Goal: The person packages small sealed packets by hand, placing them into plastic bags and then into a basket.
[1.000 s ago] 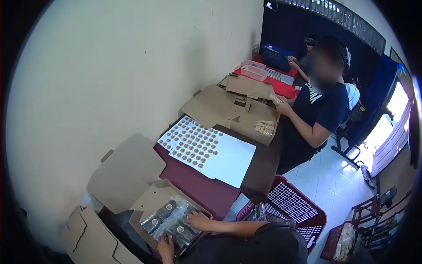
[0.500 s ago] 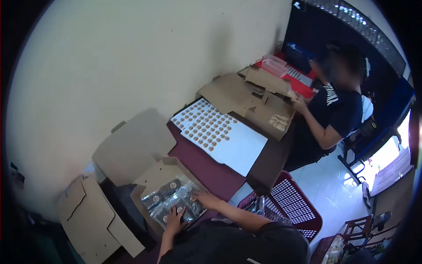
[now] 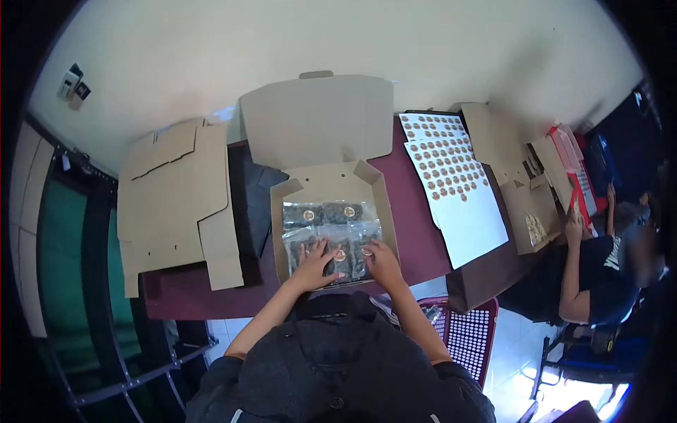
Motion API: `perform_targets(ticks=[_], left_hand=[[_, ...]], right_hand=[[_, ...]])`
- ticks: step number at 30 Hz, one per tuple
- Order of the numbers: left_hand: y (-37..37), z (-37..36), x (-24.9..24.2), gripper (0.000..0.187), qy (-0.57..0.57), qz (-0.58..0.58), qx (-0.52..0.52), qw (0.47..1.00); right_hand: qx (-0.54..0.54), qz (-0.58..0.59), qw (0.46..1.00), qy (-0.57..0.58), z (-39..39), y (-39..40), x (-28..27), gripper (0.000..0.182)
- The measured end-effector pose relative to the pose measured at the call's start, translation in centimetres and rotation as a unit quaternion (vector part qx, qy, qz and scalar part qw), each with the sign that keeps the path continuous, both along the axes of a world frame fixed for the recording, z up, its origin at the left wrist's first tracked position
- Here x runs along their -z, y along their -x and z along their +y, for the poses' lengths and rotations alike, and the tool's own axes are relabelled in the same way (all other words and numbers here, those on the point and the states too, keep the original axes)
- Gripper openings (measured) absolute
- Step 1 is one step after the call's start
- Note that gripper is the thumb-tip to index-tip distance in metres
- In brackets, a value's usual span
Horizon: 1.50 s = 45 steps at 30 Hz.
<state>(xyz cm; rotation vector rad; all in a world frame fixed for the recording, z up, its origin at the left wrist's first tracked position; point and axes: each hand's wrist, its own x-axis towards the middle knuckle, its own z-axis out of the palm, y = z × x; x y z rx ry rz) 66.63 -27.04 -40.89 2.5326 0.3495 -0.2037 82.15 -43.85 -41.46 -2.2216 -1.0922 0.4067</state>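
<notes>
An open cardboard box (image 3: 389, 233) stands in front of me with its lid (image 3: 317, 120) raised against the wall. Inside lie several clear plastic packets (image 3: 338, 213) with dark contents, each marked with a round brown sticker. My left hand (image 3: 316, 269) rests flat on the packets nearest me, fingers spread. On the right side of the same row, my right hand (image 3: 383, 265) lies against a packet beside the box wall, its fingers extended. Neither hand lifts anything. My fingers partly cover the packets under them.
Sheets of round stickers (image 3: 465, 211) lie on the maroon-covered table (image 3: 416, 247) to the right. Flattened cardboard (image 3: 176, 211) is at left, beside a dark bag-like item (image 3: 252, 197). A seated co-worker (image 3: 599, 275) is at far right by another box (image 3: 525, 211). A maroon basket (image 3: 476, 331) stands below.
My view has turned left and levelled, so the box now sits centrally. Both hands remain on the packets. The co-worker now appears at the far right.
</notes>
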Motion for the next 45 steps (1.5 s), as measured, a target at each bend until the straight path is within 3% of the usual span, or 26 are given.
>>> perform_targets(ticks=[3, 6, 8, 15, 18, 26, 29, 31, 34, 40, 45], left_hand=[[0.3, 1.1, 0.3, 0.070, 0.029, -0.037, -0.082, 0.996], [0.6, 2.8, 1.3, 0.070, 0.019, -0.060, -0.132, 0.989], [0.6, 3.0, 1.1, 0.074, 0.009, 0.011, -0.160, 0.987], [1.5, 1.8, 3.5, 0.090, -0.031, 0.039, -0.133, 0.990], [1.8, 2.5, 2.8, 0.091, -0.019, 0.049, -0.091, 0.994], [1.9, 2.6, 1.4, 0.092, -0.036, 0.064, -0.059, 0.996], [2.5, 2.1, 1.9, 0.091, -0.039, 0.059, -0.062, 0.996], [2.3, 2.1, 1.5, 0.091, -0.043, 0.061, -0.064, 0.995], [1.8, 2.4, 0.8, 0.090, -0.065, 0.103, -0.040, 0.992], [1.9, 2.5, -0.2, 0.088, -0.053, 0.087, -0.072, 0.992], [0.7, 3.7, -0.1, 0.082, -0.077, -0.024, -0.129, 0.988]], right_hand=[[0.031, -0.023, 0.998, -0.055, 1.1, -0.1, -0.5, 0.026], [-0.009, -0.042, 0.997, -0.064, 2.2, -0.3, 0.3, 0.028], [-0.027, -0.053, 0.997, -0.057, 3.1, -0.1, 0.9, 0.033], [-0.081, -0.127, 0.986, 0.069, 3.3, 0.7, 2.2, 0.051], [-0.093, -0.135, 0.982, 0.095, 3.2, 1.0, 1.9, 0.050], [-0.068, -0.096, 0.990, 0.084, 3.4, 0.6, 1.8, 0.041], [-0.134, -0.013, 0.991, 0.021, 4.0, 1.6, 0.8, 0.046], [-0.189, -0.058, 0.974, 0.111, 4.1, 2.8, 0.8, 0.052], [-0.178, -0.095, 0.968, 0.146, 4.5, 3.9, 1.3, 0.055], [-0.157, -0.036, 0.985, 0.061, 4.7, 3.1, 1.0, 0.046], [-0.132, -0.074, 0.988, -0.007, 6.2, -0.3, 1.4, 0.040]])
